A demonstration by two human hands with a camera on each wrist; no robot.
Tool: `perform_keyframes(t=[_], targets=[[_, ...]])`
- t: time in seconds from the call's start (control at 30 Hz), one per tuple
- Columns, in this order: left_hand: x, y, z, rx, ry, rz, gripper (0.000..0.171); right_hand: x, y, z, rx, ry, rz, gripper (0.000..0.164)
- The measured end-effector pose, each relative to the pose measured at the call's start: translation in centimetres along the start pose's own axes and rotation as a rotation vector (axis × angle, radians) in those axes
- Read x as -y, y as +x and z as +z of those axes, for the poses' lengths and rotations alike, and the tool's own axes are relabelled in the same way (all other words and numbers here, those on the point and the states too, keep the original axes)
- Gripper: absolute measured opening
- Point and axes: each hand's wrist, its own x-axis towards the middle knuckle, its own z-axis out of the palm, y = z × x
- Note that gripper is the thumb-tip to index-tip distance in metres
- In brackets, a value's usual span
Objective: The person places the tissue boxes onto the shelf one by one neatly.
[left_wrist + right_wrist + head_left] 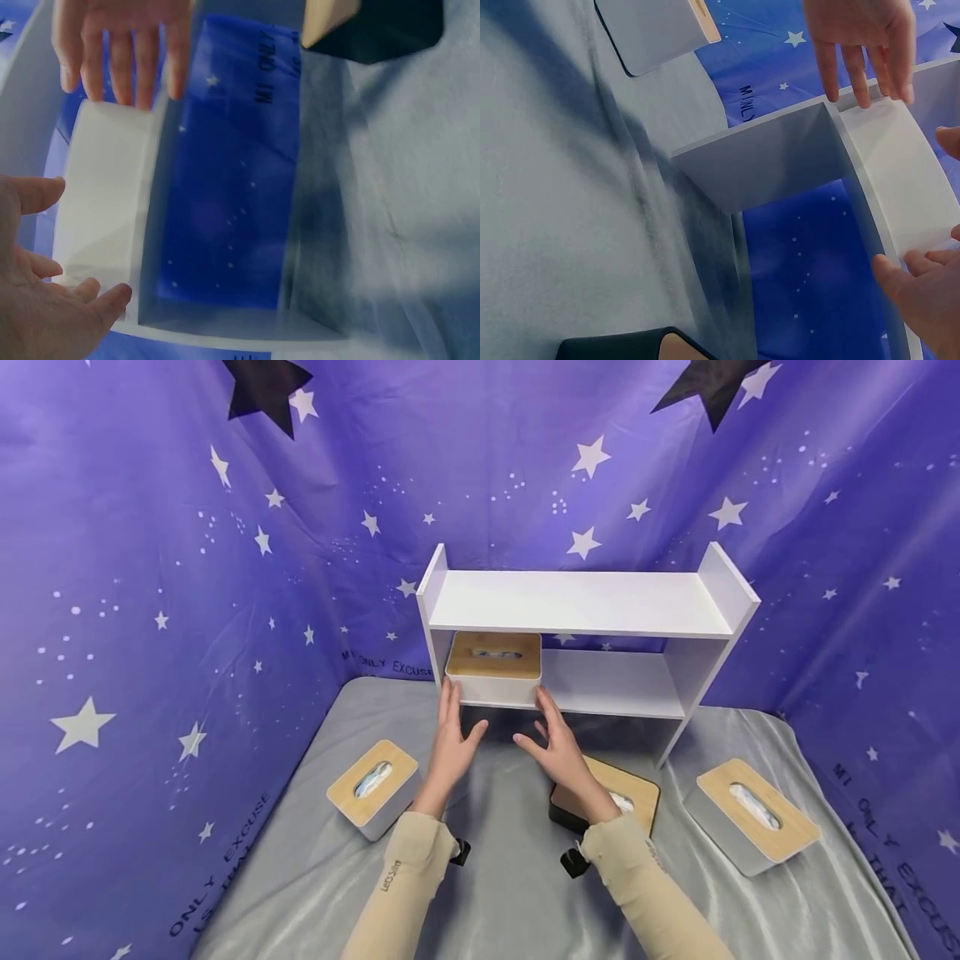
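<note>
A white tissue box (495,690) with a wooden lid sits on the middle board at the left end of a white shelf (576,597). My left hand (452,747) is at the box's left front corner, fingers extended and thumb held apart. At its right front corner is my right hand (558,750), fingers likewise loosely straight. The left wrist view shows the front of the tissue box (105,172) between the left hand (60,300) and the right hand (127,45). In the right wrist view, the right hand's (930,292) fingertips lie right at the box's edge.
Another white tissue box (375,785) stands on the grey cloth (495,885) at left, and a third (753,818) at right. A black tissue box (633,785) with a wooden lid lies partly behind the right forearm. Purple star-patterned curtains (480,468) enclose the table.
</note>
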Motion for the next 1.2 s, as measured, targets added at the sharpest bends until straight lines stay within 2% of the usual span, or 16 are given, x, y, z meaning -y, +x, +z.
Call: perform_keyframes(t=[0.07,0.2,0.4,0.53,0.67,0.97,1.2], targets=[[-0.3,-0.1,0.1,-0.007,0.013,0.000,0.080,1.0,-0.3,-0.2,0.014,0.003,0.007,0.084],[-0.4,-0.5,0.5,-0.001,0.000,-0.011,0.079,0.6,-0.8,-0.3,0.013,-0.006,0.011,0.084],[-0.1,-2.0,1.6,0.032,-0.017,-0.003,0.074,0.4,-2.1,-0.9,0.009,0.006,0.041,0.080],[0.1,-2.8,2.9,0.076,-0.031,0.020,0.068,-1.8,-2.9,-1.3,-0.015,-0.020,0.037,0.077],[0.3,-3.7,4.3,0.140,-0.063,0.004,0.060,-3.5,-4.0,-2.0,-0.022,-0.059,0.063,0.077],[0.1,-5.4,7.2,0.284,-0.094,-0.054,0.052,-4.6,-6.6,-3.7,-0.017,-0.046,0.103,0.074],[-0.3,-6.1,8.7,0.323,-0.115,-0.049,0.050,-5.1,-8.3,-5.0,-0.054,-0.078,0.102,0.069]])
